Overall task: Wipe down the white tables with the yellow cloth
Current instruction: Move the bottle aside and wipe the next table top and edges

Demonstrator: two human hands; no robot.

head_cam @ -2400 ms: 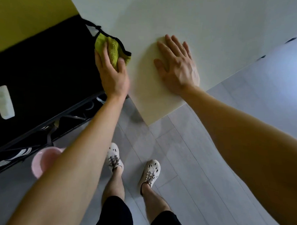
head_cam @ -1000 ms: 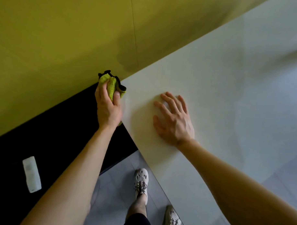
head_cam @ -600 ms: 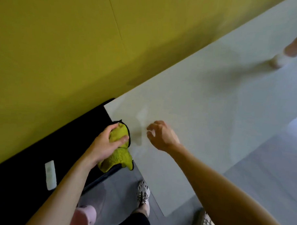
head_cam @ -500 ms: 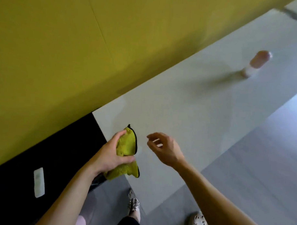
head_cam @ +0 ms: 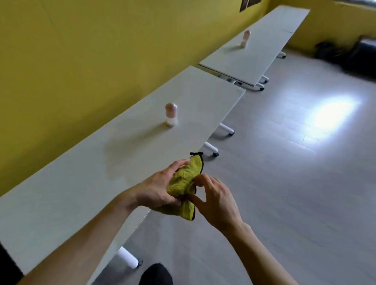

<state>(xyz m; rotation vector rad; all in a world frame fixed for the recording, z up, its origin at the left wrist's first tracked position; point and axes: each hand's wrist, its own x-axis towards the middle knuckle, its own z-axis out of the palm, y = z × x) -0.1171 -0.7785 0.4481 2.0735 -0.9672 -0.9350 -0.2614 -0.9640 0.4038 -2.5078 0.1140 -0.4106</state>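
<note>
Both hands on the yellow cloth, at the front edge of the near white surface.
Left hand grips the bunched cloth, fingers curled over its top. Right hand pinches the black-trimmed edge, fingers bent. Can't tell if the cloth touches the surface. Pinkish bottle stands upright mid-surface, near the yellow wall. Second bottle stands on the far white surface, across a gap. Grey floor to the right.

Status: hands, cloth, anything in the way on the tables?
Left hand and right hand both grip yellow cloth at edge of near table. One bottle stands on it, second bottle on far table.
</note>
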